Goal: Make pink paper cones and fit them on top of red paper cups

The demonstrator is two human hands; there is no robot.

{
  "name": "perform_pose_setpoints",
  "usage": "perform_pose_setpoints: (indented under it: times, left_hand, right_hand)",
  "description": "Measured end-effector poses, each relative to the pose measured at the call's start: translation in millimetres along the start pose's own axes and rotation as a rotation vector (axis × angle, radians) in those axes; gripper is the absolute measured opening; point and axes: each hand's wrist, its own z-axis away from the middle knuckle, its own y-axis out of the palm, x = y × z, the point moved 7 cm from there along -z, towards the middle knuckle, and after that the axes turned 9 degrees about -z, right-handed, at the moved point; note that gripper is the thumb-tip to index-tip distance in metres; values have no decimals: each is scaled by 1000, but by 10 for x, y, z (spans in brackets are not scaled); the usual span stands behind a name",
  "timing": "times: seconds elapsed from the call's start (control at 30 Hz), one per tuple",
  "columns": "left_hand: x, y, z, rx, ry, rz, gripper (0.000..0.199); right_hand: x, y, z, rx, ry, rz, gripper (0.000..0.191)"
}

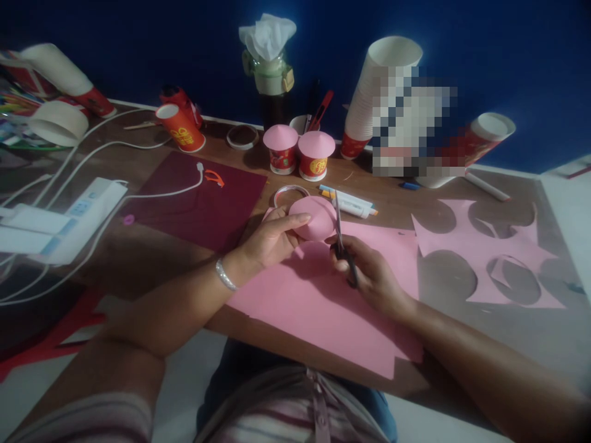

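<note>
From where I stand, the left hand's point(273, 237) grip is pinched on a pink paper circle point(318, 223), thumb on top, held over the pink sheet point(323, 301) on the tabletop point(443, 326). The right hand's point(369, 264) grip is curled round the scissors point(339, 231), whose blades look parted at the circle's right edge; I can't tell whether they touch it. If the pinch slackened, the circle could swivel and any cut wander. Too long a snip might overshoot, or nick the left thumb, which points toward the blades.
</note>
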Motion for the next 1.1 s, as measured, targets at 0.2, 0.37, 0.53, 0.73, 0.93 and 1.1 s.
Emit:
perform_pose_setpoints:
  times: [0.2, 0.37, 0.53, 0.73, 0.93, 1.1]
  left_hand:
    - [-11, -17, -3, -14, -2, -5, 33]
    - [-22, -29, -6, -15, 12, -10, 36]
    - [-23, -25, -1, 7, 20, -25, 32]
    - [-27, -9, -3, 10, 21, -14, 32]
    - [-43, -49, -8, -19, 25, -25, 35]
    - [-80, -76, -7, -12, 41, -34, 35]
  right_hand:
    - [7, 3, 21, 16, 26, 6, 45]
    - [13, 12, 24, 22, 42, 5, 51]
    - [17, 24, 22, 20, 41, -16, 46]
    - [52, 34, 28, 31, 46, -16, 47]
    - [48, 30, 32, 26, 52, -18, 45]
    - [51, 25, 39, 36, 55, -12, 50]
